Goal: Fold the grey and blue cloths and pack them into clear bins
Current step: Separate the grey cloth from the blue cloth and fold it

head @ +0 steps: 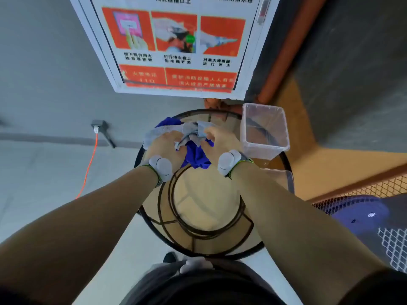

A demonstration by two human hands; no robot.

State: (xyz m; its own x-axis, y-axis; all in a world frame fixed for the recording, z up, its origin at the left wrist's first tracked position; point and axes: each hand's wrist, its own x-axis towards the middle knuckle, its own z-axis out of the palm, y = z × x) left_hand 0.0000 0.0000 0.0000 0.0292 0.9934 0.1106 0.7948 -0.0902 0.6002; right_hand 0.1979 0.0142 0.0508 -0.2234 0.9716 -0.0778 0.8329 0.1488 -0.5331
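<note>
Orange cable [89, 166]: seen far left, hanging from a wall plug [98, 126] down to the floor, well apart from everything else.

Table [284, 159]: round, glass top with a dark metal rim, wire frame visible underneath through the glass.

Left hand [164, 146]: curled down onto the pile at the far side of the table, fingers closed into the grey cloth [174, 130]. A white band thing is worn at the wrist.

Grey cloth: bunched up and crumpled, stretched between both hands, lying on top of the blue one.

Blue cloth [196, 157]: mostly buried under the grey one, a bit poking out at the back left of the pile and a bigger lump hanging toward the near side between the two wrists.

Right hand [220, 142]: also closed, the right end of the grey cloth is pinched in the fingers. Whether any blue is caught in that grip too can't be told. Same white band at the wrist.

Clear bin [264, 130]: upright at the right edge of the table, just beside the right hand, nothing seen inside it.

Second clear bin [284, 179]: only partly seen, nearer in on the right, behind the right forearm.

Blue chair [361, 214]: lower right, off the table, next to some white mesh [394, 243].
</note>
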